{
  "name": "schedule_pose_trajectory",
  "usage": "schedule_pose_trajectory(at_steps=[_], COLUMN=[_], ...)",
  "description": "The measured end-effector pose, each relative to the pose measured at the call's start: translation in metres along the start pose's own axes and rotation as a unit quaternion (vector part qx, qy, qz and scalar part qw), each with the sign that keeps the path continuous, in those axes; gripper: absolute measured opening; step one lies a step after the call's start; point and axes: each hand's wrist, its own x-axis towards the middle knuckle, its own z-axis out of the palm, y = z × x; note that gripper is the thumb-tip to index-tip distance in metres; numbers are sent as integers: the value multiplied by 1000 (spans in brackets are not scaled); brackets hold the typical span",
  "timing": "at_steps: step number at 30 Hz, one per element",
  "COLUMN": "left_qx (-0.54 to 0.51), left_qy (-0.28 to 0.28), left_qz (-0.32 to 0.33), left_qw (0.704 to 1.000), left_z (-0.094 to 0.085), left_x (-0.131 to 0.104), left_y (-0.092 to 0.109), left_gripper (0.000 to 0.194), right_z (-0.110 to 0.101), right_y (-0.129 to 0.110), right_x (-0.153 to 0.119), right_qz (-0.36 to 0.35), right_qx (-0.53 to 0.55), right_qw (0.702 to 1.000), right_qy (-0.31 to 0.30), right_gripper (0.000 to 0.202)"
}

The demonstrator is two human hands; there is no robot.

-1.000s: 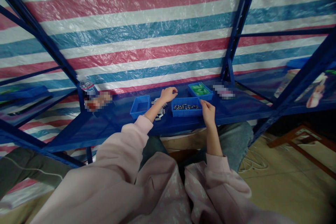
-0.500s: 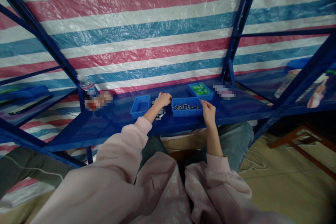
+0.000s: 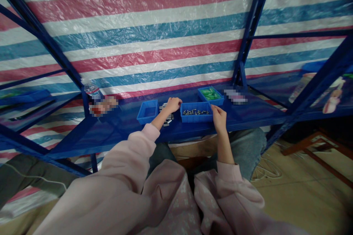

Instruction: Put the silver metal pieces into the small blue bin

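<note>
In the head view a long blue bin (image 3: 196,118) with many small metal pieces (image 3: 194,112) stands on the blue shelf between my hands. My left hand (image 3: 173,105) has its fingers closed on the bin's left end, near the back corner. At the right end, the thumb and fingers of my right hand (image 3: 219,119) pinch the wall of the same bin. Several silvery metal strips (image 3: 168,120) lie on the shelf, partly hidden beneath my left hand and wrist. To their left sits another blue bin (image 3: 148,114) with no contents showing.
Behind the long bin's right end stands a blue bin (image 3: 211,93) of green pieces. A plastic bottle (image 3: 92,91) and blurred items are at the back left. Blue uprights (image 3: 245,40) frame the shelf (image 3: 116,132); a striped sheet (image 3: 154,36) hangs behind.
My left hand has shifted very slightly to the right, against the bin's end. The right hand and the bins look the same.
</note>
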Motion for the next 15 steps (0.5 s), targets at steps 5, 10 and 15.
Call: schedule_pose_trajectory(at_steps=[5,10,15], left_qx=[-43,-172,-271], left_qy=[24,108,176], left_qz=[-17,-29,27], left_qw=[999,979,946], left_z=[2,-7,-20], left_x=[5,12,14], left_y=[-8,-1,29], left_gripper=[33,23,20], right_z=[0,0,0], right_y=[-1,-2,-2], right_x=[0,0,-1], right_qz=[-3,0,-6], right_qx=[4,7,-1], right_qw=[1000,1000,1000], right_qy=[-3,-1,-4], right_gripper=[40,41,42])
